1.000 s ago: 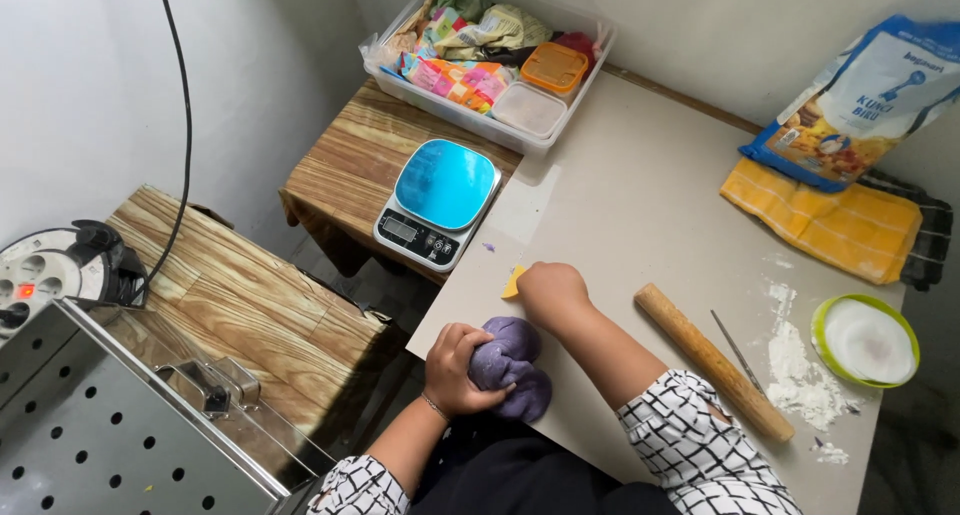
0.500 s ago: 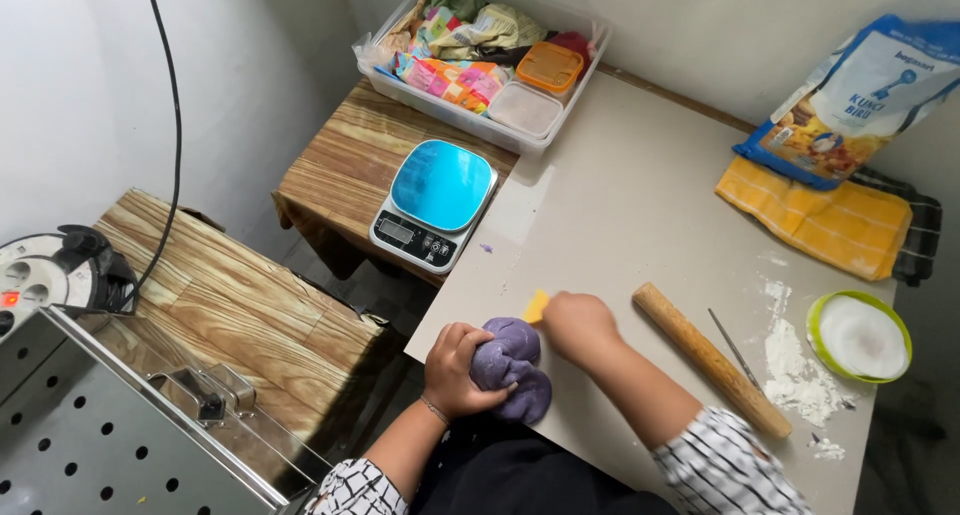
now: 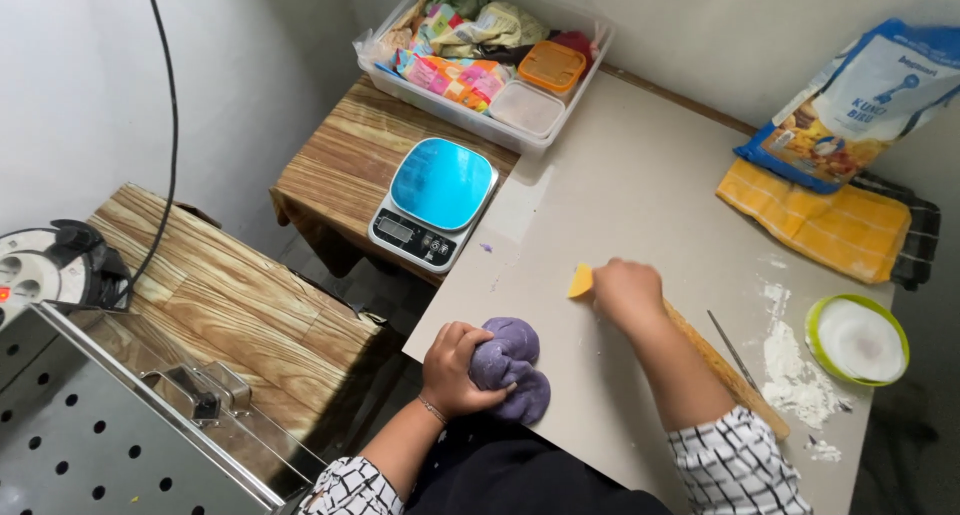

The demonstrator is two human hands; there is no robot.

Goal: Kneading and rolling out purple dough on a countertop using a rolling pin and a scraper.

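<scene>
**One lump of purple dough, one yellow scraper, two hands at work**

The left hand is closed around one soft, knobbly lump of purple dough, which sits on the near-left corner of the pale grey table top, close to the edge. The fingers wrap over the left side of the lump and press into it. The right hand lies a little further in on the table, closed on one small yellow plastic scraper, whose edge sticks out to the left of the knuckles and touches the surface. The hand is slightly blurred, so how the fingers sit on it I cannot tell. Both sleeves are white with a black check.

Just behind the right forearm lies one long wooden rolling pin, partly hidden by the arm. Beside it is one thin metal knife, then one loose patch of white flour and one round green-rimmed bowl holding more flour. Further back rest one folded yellow cloth and one blue-and-white flour bag leaning on the wall.

To the left of the table, a low wood-grain stand carries one digital kitchen scale with a blue glass plate and one clear plastic tub filled with packets and two small lidded boxes, one orange, one clear. Nearer left stands a second wood-grain surface, one black cable reel and one perforated metal box.
</scene>
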